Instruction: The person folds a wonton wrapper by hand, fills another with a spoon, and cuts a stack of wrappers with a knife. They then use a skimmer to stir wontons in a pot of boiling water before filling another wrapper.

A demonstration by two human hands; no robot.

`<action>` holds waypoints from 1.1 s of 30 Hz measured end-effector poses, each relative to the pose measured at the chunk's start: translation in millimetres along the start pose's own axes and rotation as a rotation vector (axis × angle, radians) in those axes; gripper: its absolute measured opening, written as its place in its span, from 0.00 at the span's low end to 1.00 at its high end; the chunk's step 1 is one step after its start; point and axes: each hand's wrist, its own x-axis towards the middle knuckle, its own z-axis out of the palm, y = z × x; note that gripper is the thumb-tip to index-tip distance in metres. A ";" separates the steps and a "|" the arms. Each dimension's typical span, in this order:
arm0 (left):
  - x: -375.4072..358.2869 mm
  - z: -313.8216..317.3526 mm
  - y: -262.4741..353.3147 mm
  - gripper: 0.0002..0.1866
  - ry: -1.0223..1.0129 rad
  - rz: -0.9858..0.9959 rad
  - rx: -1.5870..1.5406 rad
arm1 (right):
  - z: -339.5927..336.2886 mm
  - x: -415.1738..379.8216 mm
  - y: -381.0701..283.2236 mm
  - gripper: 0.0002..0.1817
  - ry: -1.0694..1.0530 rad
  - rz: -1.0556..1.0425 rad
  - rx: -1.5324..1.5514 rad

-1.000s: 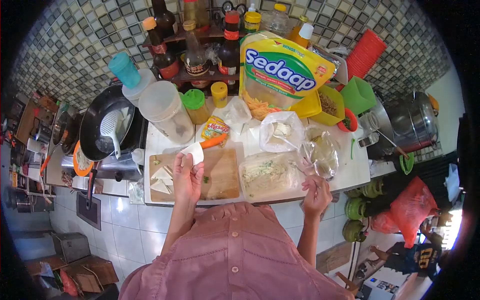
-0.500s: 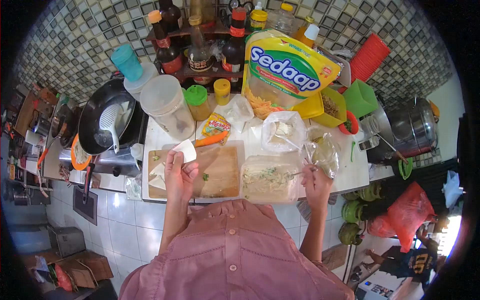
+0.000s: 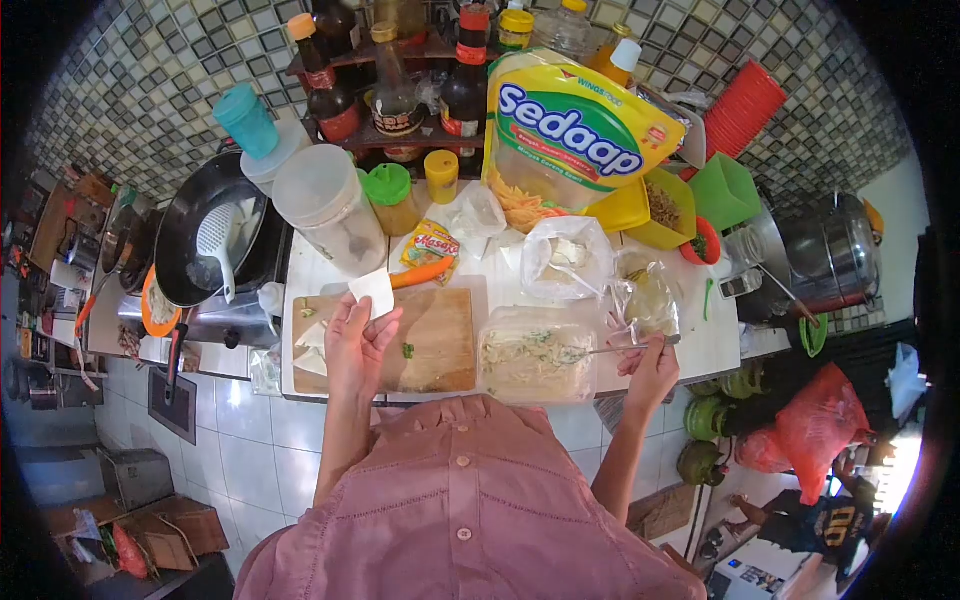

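Observation:
My left hand (image 3: 358, 340) is closed around a smooth white tofu-like piece (image 3: 373, 291), held up over the wooden cutting board (image 3: 440, 350). More white pieces (image 3: 311, 347) lie at the board's left side, with a green scrap (image 3: 408, 351) near its middle. My right hand (image 3: 650, 372) grips the end of a metal spoon (image 3: 620, 349). The spoon's bowl is hidden in a pale mixture with green bits (image 3: 530, 358), inside a clear plastic tub (image 3: 590, 385) right of the board.
Behind the board are a carrot (image 3: 420, 273), a seasoning packet (image 3: 432, 248) and a tall plastic canister (image 3: 330, 215). A white bag (image 3: 567, 262) and a clear bag (image 3: 645, 295) lie behind the tub. A frying pan (image 3: 185, 240) with a slotted spatula (image 3: 217, 240) stands left.
My right hand has moved right and slightly up along the spoon, showing more of its handle. My left hand still holds the white piece, shifted slightly with the view.

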 end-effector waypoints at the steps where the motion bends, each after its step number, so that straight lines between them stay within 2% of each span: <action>1: -0.7 0.6 -0.3 0.09 0.001 -0.002 0.000 | -0.1 2.0 6.2 0.16 0.016 0.039 0.050; 6: -4.8 6.1 2.0 0.11 -0.029 -0.065 0.000 | -1.9 7.6 20.4 0.17 0.048 0.108 0.176; 8: -7.0 7.0 2.5 0.11 -0.048 -0.088 0.007 | -3.4 9.3 23.7 0.16 0.043 0.142 0.371; 10: -8.5 7.7 1.1 0.11 -0.070 -0.109 0.013 | -2.4 9.8 20.9 0.16 0.040 0.163 0.434; 15: -11.8 15.8 -9.1 0.14 -0.253 -0.269 0.139 | 5.5 4.8 1.5 0.15 0.000 0.181 0.584; 20: -23.2 38.7 -18.9 0.17 -0.355 -0.383 0.179 | 22.3 -6.7 -35.7 0.15 -0.044 0.188 0.671; 22: -24.5 42.2 -24.8 0.17 -0.421 -0.464 0.248 | 30.6 -12.3 -47.0 0.15 -0.069 0.178 0.640; 24: -27.3 45.9 -24.4 0.17 -0.457 -0.463 0.269 | 38.3 -15.8 -53.5 0.16 -0.089 0.165 0.608; 26: -29.0 47.2 -23.4 0.17 -0.484 -0.460 0.295 | 46.0 -18.4 -58.2 0.17 -0.222 0.065 0.547; 33: -29.5 41.6 -24.4 0.17 -0.498 -0.424 0.329 | 55.2 -30.6 -75.7 0.18 -0.282 -0.102 0.342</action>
